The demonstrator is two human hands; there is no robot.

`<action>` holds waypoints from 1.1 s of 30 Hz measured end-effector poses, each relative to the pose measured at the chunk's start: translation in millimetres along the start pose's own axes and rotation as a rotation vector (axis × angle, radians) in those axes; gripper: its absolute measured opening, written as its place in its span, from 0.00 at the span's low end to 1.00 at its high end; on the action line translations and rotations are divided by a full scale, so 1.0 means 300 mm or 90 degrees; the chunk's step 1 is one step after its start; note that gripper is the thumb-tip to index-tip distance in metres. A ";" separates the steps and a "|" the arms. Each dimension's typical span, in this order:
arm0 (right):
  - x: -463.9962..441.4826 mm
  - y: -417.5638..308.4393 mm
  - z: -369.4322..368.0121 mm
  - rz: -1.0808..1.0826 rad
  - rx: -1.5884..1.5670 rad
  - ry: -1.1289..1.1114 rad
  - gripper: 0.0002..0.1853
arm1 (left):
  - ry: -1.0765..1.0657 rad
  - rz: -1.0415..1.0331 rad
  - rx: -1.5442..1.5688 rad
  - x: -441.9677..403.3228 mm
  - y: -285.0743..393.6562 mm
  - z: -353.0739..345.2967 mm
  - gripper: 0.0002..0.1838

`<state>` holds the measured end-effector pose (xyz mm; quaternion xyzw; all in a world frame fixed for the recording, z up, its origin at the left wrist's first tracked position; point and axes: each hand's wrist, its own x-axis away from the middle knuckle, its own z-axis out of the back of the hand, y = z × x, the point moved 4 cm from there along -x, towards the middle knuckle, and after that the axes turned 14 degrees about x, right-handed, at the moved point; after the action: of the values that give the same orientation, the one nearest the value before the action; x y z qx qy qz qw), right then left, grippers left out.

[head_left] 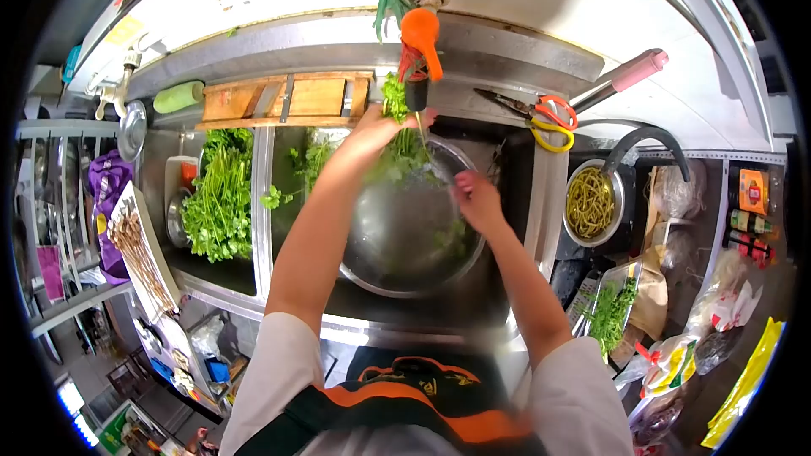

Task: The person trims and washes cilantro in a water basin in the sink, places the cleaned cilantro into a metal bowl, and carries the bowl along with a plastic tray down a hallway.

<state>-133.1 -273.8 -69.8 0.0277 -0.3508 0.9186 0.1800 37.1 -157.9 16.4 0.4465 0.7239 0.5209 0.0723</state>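
Beneath the tap with its orange handle (421, 31), my left hand (390, 125) is closed around the stems of a bunch of leafy greens (404, 156). The leaves hang over a large metal bowl (397, 241) standing in the sink. Water seems to run down beside the bunch. My right hand (479, 201) is over the bowl's right side, a little apart from the hanging leaves. Motion blurs its fingers, so I cannot make out whether they hold anything. Some loose green bits (449, 238) show blurred inside the bowl.
More leafy greens (221, 203) fill the left basin. Wooden boards (287, 100) lean along the back ledge. Scissors (545, 118) lie at the back right, near a pink-handled knife (625, 78). Rightward are a pot of green beans (591, 203) and a tray of chopped greens (612, 312).
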 end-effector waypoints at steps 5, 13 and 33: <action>0.224 -0.088 -0.255 0.372 0.284 0.038 0.17 | -0.054 0.049 0.140 0.029 -0.009 -0.021 0.25; 0.102 -0.042 -0.188 -0.135 -0.463 -0.495 0.12 | 0.154 0.022 0.138 0.202 0.030 0.181 0.16; 0.118 -0.153 0.136 -0.141 -0.548 -0.264 0.07 | 0.094 0.085 0.150 0.020 -0.081 -0.017 0.18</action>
<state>-153.2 -257.8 -3.5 0.1705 -0.7219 0.6407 0.1984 16.8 -158.5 0.9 0.4595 0.7520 0.4676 -0.0685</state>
